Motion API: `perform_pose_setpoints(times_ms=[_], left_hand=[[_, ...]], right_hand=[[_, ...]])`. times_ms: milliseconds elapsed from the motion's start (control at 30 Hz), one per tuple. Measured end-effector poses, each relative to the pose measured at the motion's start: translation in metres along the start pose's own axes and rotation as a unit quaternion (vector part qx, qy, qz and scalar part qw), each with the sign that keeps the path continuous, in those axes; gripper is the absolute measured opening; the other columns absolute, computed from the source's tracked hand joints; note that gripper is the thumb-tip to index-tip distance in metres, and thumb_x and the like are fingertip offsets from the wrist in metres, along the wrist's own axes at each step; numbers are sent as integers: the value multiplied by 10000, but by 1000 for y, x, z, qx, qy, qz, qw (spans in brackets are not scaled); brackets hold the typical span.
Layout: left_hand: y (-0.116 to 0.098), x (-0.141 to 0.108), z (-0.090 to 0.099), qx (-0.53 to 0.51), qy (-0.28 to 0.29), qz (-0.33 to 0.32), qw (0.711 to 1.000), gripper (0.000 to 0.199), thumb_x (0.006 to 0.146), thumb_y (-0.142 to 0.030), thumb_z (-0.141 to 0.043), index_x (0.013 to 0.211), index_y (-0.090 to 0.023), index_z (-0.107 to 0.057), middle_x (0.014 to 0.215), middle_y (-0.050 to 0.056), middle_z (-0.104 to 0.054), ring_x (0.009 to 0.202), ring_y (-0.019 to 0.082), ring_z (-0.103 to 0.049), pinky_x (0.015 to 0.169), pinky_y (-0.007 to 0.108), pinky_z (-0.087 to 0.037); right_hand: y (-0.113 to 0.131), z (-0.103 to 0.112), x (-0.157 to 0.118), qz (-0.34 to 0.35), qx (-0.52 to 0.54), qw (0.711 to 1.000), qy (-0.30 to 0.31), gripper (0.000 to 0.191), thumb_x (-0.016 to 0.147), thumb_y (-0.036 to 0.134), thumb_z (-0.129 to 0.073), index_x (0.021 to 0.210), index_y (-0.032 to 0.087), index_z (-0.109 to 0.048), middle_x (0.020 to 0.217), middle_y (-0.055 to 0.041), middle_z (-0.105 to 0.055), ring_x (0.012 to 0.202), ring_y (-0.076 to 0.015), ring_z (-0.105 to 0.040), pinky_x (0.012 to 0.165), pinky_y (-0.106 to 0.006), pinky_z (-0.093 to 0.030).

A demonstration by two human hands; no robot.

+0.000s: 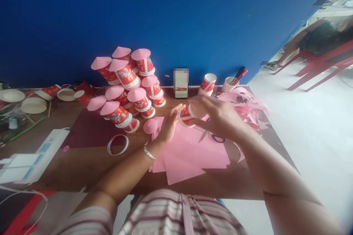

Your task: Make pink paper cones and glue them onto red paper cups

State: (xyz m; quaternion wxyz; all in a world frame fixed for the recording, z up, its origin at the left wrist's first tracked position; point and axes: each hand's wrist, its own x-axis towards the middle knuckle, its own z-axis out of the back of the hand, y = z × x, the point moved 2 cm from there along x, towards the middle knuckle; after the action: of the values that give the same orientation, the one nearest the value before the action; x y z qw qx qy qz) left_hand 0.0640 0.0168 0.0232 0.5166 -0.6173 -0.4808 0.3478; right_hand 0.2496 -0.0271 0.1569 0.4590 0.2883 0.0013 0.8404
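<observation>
A red patterned paper cup (186, 116) is tilted between my hands, above the pink sheets. My right hand (217, 115) curls around it from the right, with thumb and fingers on the cup. My left hand (168, 126) is at the cup's left side, fingers stretched and palm turned toward it; whether it presses on the cup I cannot tell. Under my hands lie pink paper sheets (193, 150), and a small pink paper cone (150, 126) rests by my left wrist. Scissors (204, 136) with dark handles lie on the sheets below my right hand.
Stacked red cups with pink cone tops (125, 75) stand back left. A phone (181, 84) leans on the blue wall. Further right are a cup (208, 84), a pen cup (229, 85) and pink scraps (245, 106). Left are a tape roll (118, 145) and power strip (41, 154).
</observation>
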Motion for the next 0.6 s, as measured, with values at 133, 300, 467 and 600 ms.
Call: perform_pose_setpoints(times_ms=[133,300,467,600], left_hand=[[3,-32,29,-7,-10,-4,1000,525,1061,-580,-452,1440,-258,-623,1513,87,-627,1471,271,-538,1280,480,-393],[14,-42,44,132,56,-55,988,739,894,-566,-753,1519,-268,-495,1573,131,-527,1508,339,-465,1275,549,-376],[16,-44,45,231,94,-87,964,880,811,-447,-871,1542,-246,-423,1554,175,-527,1465,354,-512,1238,570,-422],[13,-43,43,229,50,-51,971,657,874,-423,-810,1430,-222,-521,1382,136,-671,1290,309,-656,1135,533,-528]], right_hand=[[15,-63,-11,48,17,997,54,419,952,314,-752,1323,172,-618,1314,-180,-729,1136,-327,-730,826,-440,-652],[18,-105,-25,31,121,990,69,685,932,226,-755,1538,215,-436,1477,-209,-609,1307,-343,-659,905,-480,-666],[-5,-92,-40,-33,188,976,105,739,905,163,-748,1571,283,-448,1508,-163,-590,1347,-329,-642,1049,-514,-613],[-32,-85,-43,-126,175,973,79,367,966,200,-658,1328,251,-681,1290,-113,-721,964,-236,-765,827,-394,-652]])
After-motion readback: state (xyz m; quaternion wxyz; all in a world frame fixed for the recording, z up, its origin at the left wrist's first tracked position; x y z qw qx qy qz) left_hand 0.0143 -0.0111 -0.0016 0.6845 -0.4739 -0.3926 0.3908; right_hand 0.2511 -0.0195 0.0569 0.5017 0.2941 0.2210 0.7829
